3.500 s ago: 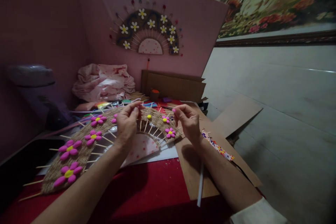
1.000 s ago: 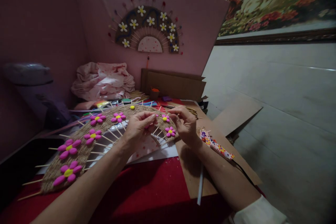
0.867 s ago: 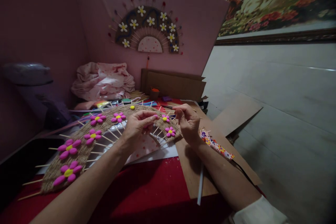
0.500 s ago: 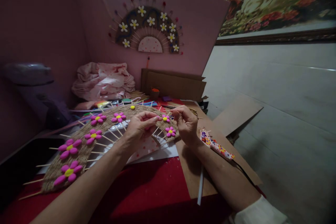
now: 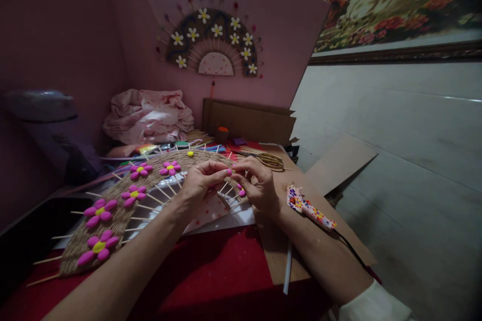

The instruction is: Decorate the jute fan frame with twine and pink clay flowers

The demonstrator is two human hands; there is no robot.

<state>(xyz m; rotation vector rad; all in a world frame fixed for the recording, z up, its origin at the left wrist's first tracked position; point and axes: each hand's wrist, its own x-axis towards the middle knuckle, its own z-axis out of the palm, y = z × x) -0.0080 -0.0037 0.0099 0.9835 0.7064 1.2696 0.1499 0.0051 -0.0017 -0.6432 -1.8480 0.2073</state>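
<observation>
My left hand (image 5: 203, 180) is closed in a pinch on a small pink clay petal (image 5: 229, 172). The fingertips of my right hand (image 5: 258, 180) are pinched together right beside the petal, and what lies between them I cannot make out. Both hands are above the right side of a fan-shaped piece (image 5: 113, 200) wound with twine, with thin sticks poking out along its edges. Pink clay flowers (image 5: 134, 194) with yellow centres sit on the twine. A lone yellow clay dot (image 5: 190, 154) is at the top of the arc. My right hand partly hides the flowers at the right end.
Scissors (image 5: 271, 161) lie behind my right hand. A glue gun wrapped in floral cloth (image 5: 311, 212) rests on cardboard (image 5: 276, 256) at right, near a clear glue stick (image 5: 287, 268). Crumpled pink fabric (image 5: 150, 115) is at the back. A finished fan (image 5: 216, 40) hangs on the wall.
My right hand has moved left and slightly down, so its fingertips now meet those of my left hand at the pink petal. My left hand has stayed nearly still.
</observation>
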